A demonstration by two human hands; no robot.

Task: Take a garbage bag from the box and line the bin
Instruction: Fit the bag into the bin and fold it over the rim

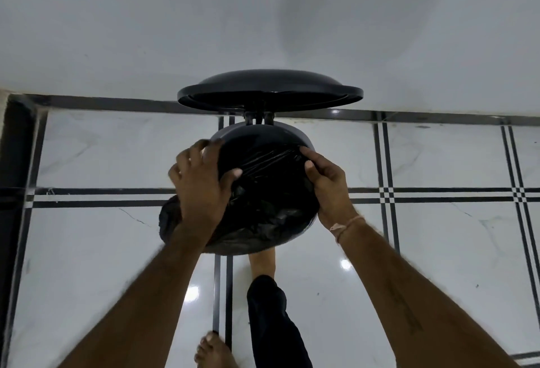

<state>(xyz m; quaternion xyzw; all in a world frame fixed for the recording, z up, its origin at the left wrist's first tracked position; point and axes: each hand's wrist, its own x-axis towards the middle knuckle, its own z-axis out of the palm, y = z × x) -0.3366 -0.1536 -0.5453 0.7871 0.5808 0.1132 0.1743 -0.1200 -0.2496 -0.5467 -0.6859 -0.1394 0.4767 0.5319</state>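
The left hand curls over the left side of the bin, fingers hooked over the rim and thumb pressed on the black garbage bag. The right hand pinches the bag's edge between thumb and forefinger at the bin's right side. A thread band circles that wrist. Both forearms cross the near half of the bin and hide parts of its rim.

The bag lies crumpled inside the bin, pulled taut between the hands, with a bunch of it hanging outside the left wall. The far rim is bare. Behind the bin its lid stands raised against the white wall. In front of the bin a bare foot reaches under it, and another foot stands nearer on the glossy tiled floor.
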